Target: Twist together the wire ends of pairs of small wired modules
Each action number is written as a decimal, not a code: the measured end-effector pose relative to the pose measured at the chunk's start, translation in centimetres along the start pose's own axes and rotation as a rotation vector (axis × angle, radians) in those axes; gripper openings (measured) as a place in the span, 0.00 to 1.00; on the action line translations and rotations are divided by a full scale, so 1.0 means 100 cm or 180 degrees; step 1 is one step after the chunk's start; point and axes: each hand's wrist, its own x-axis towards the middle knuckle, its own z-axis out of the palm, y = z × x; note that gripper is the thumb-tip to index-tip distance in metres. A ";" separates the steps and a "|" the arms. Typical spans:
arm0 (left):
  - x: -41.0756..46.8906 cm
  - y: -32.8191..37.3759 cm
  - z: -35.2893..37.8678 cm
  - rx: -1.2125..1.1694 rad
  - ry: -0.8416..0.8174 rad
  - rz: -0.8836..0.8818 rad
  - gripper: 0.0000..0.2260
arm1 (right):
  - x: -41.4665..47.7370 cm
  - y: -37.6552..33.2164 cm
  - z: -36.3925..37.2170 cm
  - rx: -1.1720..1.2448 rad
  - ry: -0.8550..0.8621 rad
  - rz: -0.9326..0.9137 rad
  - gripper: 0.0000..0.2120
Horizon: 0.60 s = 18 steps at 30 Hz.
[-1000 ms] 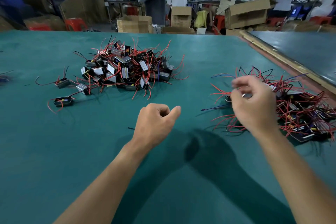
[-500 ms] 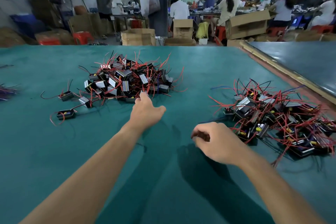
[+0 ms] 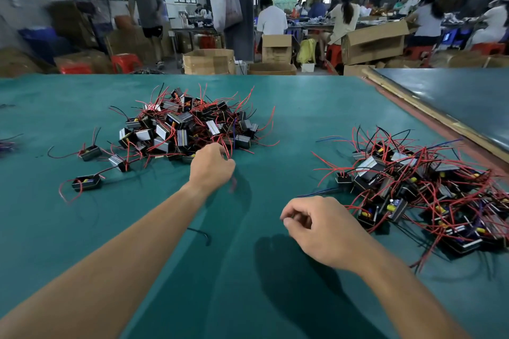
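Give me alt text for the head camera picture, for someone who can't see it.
A person's left hand reaches the near edge of a pile of small wired modules on a green table, fingers curled among its red wires. The right hand hovers loosely curled beside a second pile.

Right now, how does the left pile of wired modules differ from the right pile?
The left pile is a compact heap with stray modules beside it; the right pile lies flatter and wider. The left hand reaches the left pile's edge; the right hand hangs apart from the right pile. Both: black modules with red wires on the green table.
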 end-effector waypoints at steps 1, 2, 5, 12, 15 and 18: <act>-0.006 0.001 0.000 -0.0227 0.0058 -0.0056 0.10 | 0.000 0.000 0.000 0.0019 -0.0004 0.0005 0.05; -0.011 0.001 -0.002 -0.0407 0.0095 -0.0087 0.12 | 0.000 -0.001 0.000 0.0038 -0.0010 0.0013 0.05; -0.025 -0.002 -0.011 -0.0802 0.0074 -0.0146 0.13 | -0.001 -0.001 0.000 0.0053 -0.0046 0.0046 0.05; -0.092 0.018 -0.036 -0.1928 -0.0438 0.0273 0.20 | 0.001 -0.001 0.000 0.0067 -0.0034 0.0036 0.03; -0.120 0.025 -0.039 -0.2246 -0.1010 0.0509 0.17 | 0.001 -0.001 0.002 0.0147 -0.0053 0.0106 0.09; -0.135 0.026 -0.038 -0.1961 -0.1769 0.0718 0.16 | -0.001 -0.003 0.003 0.0255 -0.0238 0.0062 0.18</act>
